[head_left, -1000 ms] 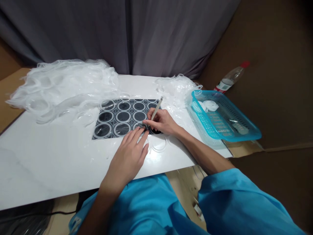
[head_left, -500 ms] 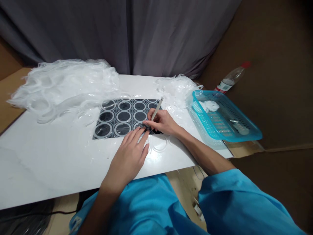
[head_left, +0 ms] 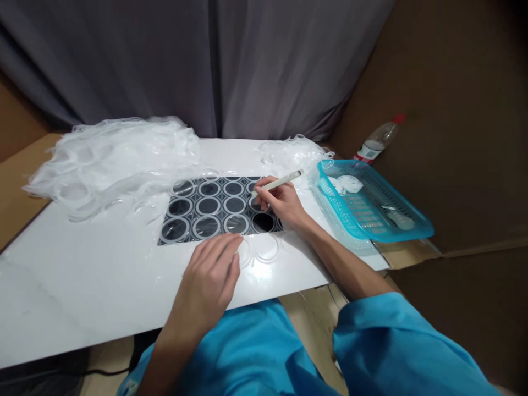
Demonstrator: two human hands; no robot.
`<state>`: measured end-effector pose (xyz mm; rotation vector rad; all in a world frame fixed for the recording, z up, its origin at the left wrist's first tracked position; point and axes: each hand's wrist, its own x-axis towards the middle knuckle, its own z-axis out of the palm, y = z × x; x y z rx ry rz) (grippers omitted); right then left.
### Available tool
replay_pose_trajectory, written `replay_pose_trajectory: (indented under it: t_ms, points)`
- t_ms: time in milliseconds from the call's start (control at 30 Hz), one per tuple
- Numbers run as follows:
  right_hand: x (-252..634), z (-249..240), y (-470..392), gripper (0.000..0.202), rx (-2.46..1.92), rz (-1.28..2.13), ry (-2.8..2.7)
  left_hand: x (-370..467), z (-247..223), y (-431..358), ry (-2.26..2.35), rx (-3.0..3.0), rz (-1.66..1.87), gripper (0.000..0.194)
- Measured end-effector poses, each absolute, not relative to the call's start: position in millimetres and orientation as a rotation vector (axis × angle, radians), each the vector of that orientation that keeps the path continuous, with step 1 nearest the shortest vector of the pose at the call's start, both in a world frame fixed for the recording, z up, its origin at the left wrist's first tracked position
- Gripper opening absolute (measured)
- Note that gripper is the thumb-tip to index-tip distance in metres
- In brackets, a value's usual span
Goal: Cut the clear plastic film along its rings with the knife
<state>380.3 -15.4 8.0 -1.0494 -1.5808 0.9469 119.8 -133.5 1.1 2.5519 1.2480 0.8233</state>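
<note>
A dark sheet (head_left: pixel 193 215) printed with rows of pale rings lies on the white tabletop. My right hand (head_left: pixel 284 202) is closed around a slim, off-white pen-shaped tool (head_left: pixel 284 180), held above the right part of the sheet. The tool leans with its upper end to the right, and its lower end is at my fingertips. My left hand (head_left: pixel 212 267) rests at the sheet's front edge with its fingers stretched out, holding nothing I can see. Clear loose rings (head_left: pixel 266 250) lie on the table just right of it.
A large heap of clear, ring-like strips (head_left: pixel 124 151) covers the back left, with a smaller heap (head_left: pixel 289 151) at the back right. A blue basket (head_left: pixel 396 240) holding white bundled pieces (head_left: pixel 350 184) stands on the right. Behind it leans a red-capped bottle (head_left: pixel 377 141).
My left hand has drawn back off the sheet toward the table's front. My right hand has lifted slightly away from the sheet's front edge, and the tool now tilts further to the right.
</note>
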Motion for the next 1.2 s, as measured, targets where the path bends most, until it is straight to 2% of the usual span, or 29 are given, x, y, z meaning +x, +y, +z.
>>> replay_pose_trajectory:
  t_ms: [167,400,767,1200]
  points:
    - [369.2,9.8,-26.8,0.032,-0.968,1.002,-1.775,83.6,-6.9,-151.9,1.539,2.497,0.707,0.047]
    - [322.9,21.4,-47.4,0.018,-0.901,0.982,-2.082,78.4,-11.4,-154.8,1.547,2.595,0.657,0.050]
    - [301.8,14.9,-48.0,0.027,-0.984,0.919,-2.026,76.7,-12.2,-158.1,1.473,2.678,0.665,0.049]
    - [307.1,-2.6,-44.2,0.024,-1.056,0.787,-1.895,73.3,-16.9,-158.7,1.489,2.662,0.679,0.052]
